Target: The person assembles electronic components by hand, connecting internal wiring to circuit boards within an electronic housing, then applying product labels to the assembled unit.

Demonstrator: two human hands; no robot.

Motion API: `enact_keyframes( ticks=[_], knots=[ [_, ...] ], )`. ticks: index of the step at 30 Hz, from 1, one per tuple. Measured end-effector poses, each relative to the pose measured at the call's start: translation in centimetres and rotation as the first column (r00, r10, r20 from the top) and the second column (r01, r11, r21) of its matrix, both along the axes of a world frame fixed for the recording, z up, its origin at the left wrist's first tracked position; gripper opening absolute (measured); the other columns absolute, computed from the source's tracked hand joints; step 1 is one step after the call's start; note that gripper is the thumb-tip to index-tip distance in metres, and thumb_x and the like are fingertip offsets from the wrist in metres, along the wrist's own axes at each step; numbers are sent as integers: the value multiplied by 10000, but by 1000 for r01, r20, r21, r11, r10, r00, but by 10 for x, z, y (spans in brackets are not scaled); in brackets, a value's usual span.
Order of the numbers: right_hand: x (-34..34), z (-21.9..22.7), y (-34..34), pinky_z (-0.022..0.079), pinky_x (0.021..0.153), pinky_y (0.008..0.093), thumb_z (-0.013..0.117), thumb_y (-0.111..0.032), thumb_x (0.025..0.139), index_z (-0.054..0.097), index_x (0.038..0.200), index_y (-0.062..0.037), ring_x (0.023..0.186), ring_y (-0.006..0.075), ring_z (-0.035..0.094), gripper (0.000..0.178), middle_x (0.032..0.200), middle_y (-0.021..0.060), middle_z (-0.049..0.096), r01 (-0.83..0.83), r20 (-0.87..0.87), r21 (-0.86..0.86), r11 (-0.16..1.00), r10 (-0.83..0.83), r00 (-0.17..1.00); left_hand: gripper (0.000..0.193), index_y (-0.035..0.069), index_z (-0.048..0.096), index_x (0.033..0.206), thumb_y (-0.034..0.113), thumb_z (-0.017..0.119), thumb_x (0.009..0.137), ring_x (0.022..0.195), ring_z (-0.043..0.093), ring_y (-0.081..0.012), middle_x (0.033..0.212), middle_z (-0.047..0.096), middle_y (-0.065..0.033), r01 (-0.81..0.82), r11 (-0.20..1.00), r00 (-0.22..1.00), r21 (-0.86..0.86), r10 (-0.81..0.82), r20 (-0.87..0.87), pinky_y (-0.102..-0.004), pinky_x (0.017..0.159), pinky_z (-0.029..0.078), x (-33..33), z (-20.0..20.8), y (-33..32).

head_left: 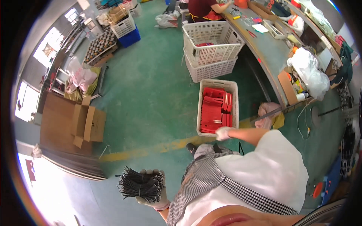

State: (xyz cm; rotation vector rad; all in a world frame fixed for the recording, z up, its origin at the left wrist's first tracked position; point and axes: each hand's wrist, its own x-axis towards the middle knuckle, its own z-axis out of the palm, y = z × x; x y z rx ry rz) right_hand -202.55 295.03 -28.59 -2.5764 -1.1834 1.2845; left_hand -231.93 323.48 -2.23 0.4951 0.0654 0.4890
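A thick bundle of short black wires (141, 185), bound round its middle, sits in my gloved left hand (160, 194). The fingers of that hand wrap the bundle from behind and below, well left of my body. My gloved right hand (223, 133) is closed at the near rim of a white plastic crate (235, 103), slightly blurred, its fingertips partly hidden. Inside the crate lie stacked red flat parts (212, 113), several in rows. The crate rests on the green floor in front of me.
Two stacked white crates (211, 56) stand just beyond. A long curved workbench (264, 45) with tools runs along the right, where a co-worker (203, 9) sits. An open cardboard box (94, 124) is at left. A pink bag (268, 113) lies near the bench end.
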Motion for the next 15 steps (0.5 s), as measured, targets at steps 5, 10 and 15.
enact_keyframes(
  ticks=[5, 10, 15],
  knots=[
    [47, 83, 256, 500, 779, 479, 538, -325, 807, 667, 928, -27, 880, 389, 652, 347, 932, 212, 678, 36, -86, 410, 912, 0, 996, 1010, 12, 386, 1377, 631, 765, 675, 1206, 487, -335, 1245, 529, -152, -158, 987, 968, -31, 149, -201, -541, 1106, 320, 64, 13, 109],
    [110, 121, 422, 503, 759, 470, 515, -307, 825, 674, 910, -52, 910, 373, 640, 312, 964, 185, 673, 54, -174, 593, 804, 62, 983, 1036, 14, 358, 1403, 608, 782, 669, 1218, 491, -319, 1257, 525, -142, -203, 979, 973, 16, 204, -112, -541, 1109, 319, 152, 7, 245],
    [244, 60, 472, 514, 808, 471, 507, -274, 768, 699, 969, -49, 936, 385, 656, 357, 994, 200, 685, 201, -65, 314, 928, -191, 980, 939, 28, 423, 1365, 483, 830, 651, 1109, 531, -283, 1193, 552, -117, -5, 998, 1000, -55, 5, -7, -463, 1082, 358, 280, -6, 405]
  ],
)
